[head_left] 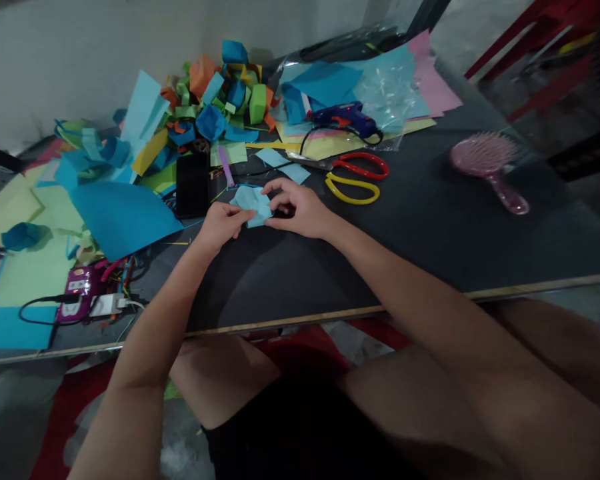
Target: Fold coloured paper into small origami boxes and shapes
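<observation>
Both hands meet over a small piece of light blue paper (253, 199) that looks folded or curled, above the dark table. My left hand (223, 225) pinches its lower left side between thumb and fingers. On the right side, my right hand (300, 210) grips its edge, thumb below and fingers curled above. Just beyond lie a purple stick (225, 165) and a flat light blue paper piece (284, 165). Scissors (353, 190) with one red and one yellow handle rest to the right of my right hand. A black phone (193, 187) lies behind my left hand.
Several paper curls (220, 100) in blue, green and orange are heaped by the wall. A blue glue gun (347, 120) rests on paper sheets. A pink hairbrush (490, 167) lies at right. Left are a blue sheet (123, 213) and a purple power socket (81, 290) with cords.
</observation>
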`<state>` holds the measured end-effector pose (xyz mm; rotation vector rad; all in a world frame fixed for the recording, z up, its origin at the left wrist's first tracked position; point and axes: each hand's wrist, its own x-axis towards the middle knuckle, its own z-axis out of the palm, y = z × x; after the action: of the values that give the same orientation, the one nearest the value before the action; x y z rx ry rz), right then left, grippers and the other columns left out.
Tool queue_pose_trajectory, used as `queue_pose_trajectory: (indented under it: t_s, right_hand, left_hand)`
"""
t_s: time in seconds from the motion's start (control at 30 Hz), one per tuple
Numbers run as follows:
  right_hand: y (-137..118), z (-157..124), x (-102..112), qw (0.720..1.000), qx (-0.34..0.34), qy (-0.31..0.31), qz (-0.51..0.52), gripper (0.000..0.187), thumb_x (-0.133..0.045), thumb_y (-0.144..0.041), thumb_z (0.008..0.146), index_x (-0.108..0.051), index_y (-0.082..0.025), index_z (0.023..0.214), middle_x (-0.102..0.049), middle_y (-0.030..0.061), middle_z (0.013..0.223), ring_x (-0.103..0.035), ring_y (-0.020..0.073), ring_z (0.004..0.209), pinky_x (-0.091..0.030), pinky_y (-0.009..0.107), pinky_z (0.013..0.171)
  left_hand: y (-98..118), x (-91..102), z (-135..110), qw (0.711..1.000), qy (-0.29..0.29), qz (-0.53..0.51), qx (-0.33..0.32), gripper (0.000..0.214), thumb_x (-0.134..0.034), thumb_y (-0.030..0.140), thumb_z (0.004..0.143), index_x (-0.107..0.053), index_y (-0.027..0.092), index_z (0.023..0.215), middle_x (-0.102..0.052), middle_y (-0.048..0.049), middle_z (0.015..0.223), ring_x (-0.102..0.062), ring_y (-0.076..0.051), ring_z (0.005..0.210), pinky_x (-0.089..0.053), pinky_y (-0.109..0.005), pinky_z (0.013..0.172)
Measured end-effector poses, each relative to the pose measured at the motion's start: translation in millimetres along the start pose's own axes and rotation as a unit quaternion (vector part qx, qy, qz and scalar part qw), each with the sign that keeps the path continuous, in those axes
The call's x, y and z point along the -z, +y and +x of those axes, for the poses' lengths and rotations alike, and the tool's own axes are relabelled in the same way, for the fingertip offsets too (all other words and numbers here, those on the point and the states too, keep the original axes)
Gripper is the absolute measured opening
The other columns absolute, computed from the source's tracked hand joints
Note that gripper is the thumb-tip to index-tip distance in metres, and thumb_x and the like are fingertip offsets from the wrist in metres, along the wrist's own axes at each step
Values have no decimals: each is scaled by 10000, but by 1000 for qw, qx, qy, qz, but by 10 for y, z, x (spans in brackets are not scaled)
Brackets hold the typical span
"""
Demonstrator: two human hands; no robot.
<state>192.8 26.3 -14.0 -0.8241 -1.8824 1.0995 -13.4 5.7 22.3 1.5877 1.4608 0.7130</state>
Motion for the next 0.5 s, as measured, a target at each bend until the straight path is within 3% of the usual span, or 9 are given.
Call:
queue_pose_trajectory:
  t_s: [0.2, 0.3, 0.4, 0.5]
  right_hand:
    - [-58, 0, 3, 999, 0, -9, -50, 311, -716, -351, 767, -705, -175, 1023, -661, 25, 809, -417, 98, 596, -335, 278, 583]
    - [-85, -4, -8, 995, -14, -12, -100, 253, -699, -358, 788, -763, -190, 966, -669, 36, 794, -422, 108, 591, -330, 288, 586]
    - [-83, -4, -18, 991, -11, -6, -134, 208, -711, -336, 777, -784, -204, 920, -653, 33, 752, -453, 124, 608, -340, 293, 602]
    - [-64, 3, -9, 988, -8, 4, -154, 183, -714, -342, 787, -783, -209, 893, -624, 21, 713, -467, 127, 609, -347, 294, 612]
  left_hand:
    - [21, -9, 4, 998, 37, -34, 33, 329, -660, 291, 758, -555, 172, 470, -408, 56, 363, -324, -54, 383, -302, -235, 485]
    - [-7, -28, 2, 998, 45, 27, 31, 349, -630, 307, 772, -547, 179, 459, -412, 46, 357, -354, -72, 393, -313, -240, 488]
    - [-13, -57, -32, 984, 84, 158, -16, 312, -627, 322, 777, -583, 180, 503, -491, 19, 420, -448, -110, 462, -320, -254, 508]
    - [-1, -33, -66, 958, 131, 236, -96, 179, -621, 340, 818, -706, 184, 791, -629, -6, 600, -559, -146, 595, -391, -263, 585]
